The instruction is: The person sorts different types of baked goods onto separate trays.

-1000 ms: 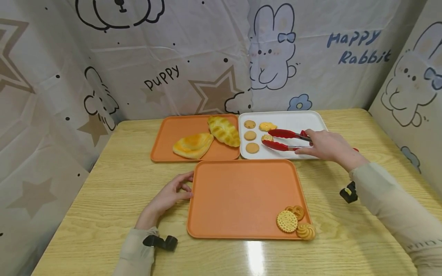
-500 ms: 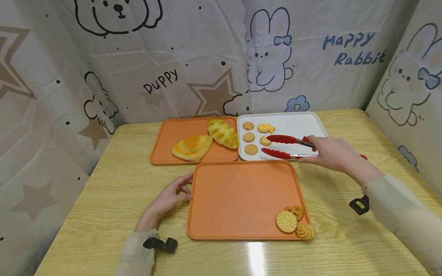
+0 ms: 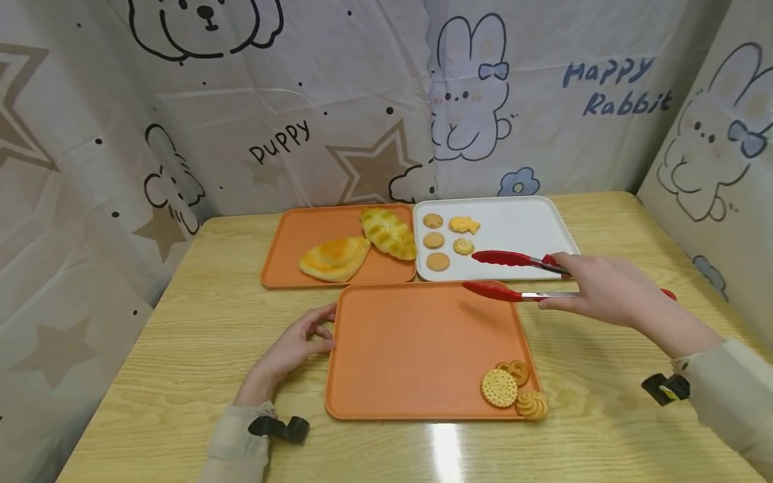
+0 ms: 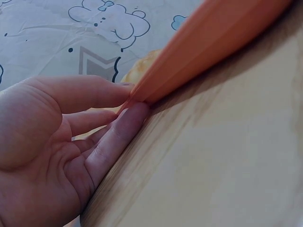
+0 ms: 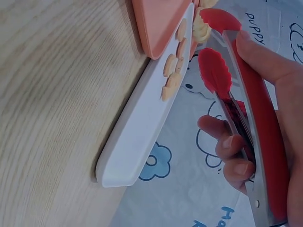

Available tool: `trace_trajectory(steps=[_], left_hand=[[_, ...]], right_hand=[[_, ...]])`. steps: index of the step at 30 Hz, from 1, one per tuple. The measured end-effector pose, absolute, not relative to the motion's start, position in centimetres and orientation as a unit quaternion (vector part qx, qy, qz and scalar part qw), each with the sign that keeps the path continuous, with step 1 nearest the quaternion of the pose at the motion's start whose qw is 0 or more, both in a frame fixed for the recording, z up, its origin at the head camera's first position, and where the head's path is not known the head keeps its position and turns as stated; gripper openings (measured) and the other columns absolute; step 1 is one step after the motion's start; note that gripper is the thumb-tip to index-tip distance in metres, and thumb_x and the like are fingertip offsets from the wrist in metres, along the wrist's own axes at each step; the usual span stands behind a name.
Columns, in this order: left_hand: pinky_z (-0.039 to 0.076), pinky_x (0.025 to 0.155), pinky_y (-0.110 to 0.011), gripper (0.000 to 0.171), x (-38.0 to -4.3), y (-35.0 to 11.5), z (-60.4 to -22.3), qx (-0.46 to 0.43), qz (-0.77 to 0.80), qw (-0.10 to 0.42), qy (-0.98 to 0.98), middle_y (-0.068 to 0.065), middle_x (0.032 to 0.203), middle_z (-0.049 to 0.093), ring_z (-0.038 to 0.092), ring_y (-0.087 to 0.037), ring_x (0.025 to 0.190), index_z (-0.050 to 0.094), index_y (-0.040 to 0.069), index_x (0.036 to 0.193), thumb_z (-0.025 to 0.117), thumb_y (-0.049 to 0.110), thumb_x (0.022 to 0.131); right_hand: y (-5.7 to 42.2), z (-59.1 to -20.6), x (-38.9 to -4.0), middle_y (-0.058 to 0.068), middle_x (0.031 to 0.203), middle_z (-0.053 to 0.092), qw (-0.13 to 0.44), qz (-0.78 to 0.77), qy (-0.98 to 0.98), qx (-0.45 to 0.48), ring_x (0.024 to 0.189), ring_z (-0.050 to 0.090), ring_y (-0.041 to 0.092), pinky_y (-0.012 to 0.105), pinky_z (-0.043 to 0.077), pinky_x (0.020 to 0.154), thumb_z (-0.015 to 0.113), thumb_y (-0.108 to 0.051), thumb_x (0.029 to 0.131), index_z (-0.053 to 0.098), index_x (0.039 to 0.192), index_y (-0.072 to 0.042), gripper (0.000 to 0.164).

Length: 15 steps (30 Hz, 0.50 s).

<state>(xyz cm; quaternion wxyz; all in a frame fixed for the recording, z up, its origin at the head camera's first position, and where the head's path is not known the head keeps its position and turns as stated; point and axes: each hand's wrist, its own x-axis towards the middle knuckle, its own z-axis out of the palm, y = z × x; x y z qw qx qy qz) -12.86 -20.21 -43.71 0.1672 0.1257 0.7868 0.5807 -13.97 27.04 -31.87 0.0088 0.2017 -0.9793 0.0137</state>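
Note:
My right hand (image 3: 610, 288) holds a pair of red-tipped tongs (image 3: 504, 258), also seen in the right wrist view. The tongs' jaws are spread with nothing between them, over the front edge of the white tray (image 3: 525, 215) and the far right corner of the front orange tray (image 3: 423, 349). At that tray's left rim my left hand (image 3: 296, 345) holds on with thumb and fingertips, as the left wrist view shows closely. A round cookie (image 3: 499, 388), a pretzel cookie (image 3: 518, 371) and a swirl cookie (image 3: 532, 405) lie in its near right corner.
Several small cookies (image 3: 433, 240), including a fish-shaped one (image 3: 464, 225) and a small crimped one (image 3: 464, 246), lie on the white tray's left side. Beside it, a back orange tray (image 3: 290, 231) bears two breads (image 3: 335, 259). A printed cloth (image 3: 362, 87) hangs behind the wooden table (image 3: 211, 295).
My right hand has drawn the tongs back toward me and to the right, away from the small crimped cookie, and their tips have spread wider. The left hand stays at the rim.

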Motion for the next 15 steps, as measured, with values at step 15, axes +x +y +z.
trace_trajectory(steps=[15], left_hand=[[0.047, 0.075, -0.021, 0.066, -12.9, -20.3, -43.7, 0.126, 0.580, 0.168, 0.787, -0.020, 0.130, 0.038, 0.049, -0.016, 0.090, 0.032, 0.006, 0.141, 0.063, 0.005, 0.083]], right_hand=[[27.5, -31.0, -10.0, 0.002, 0.093, 0.067, 0.031, 0.027, -0.972, 0.232, 0.071, 0.063, 0.020, 0.036, 0.045, 0.050, 0.061, -0.071, 0.064, 0.056, 0.102, -0.016, 0.067]])
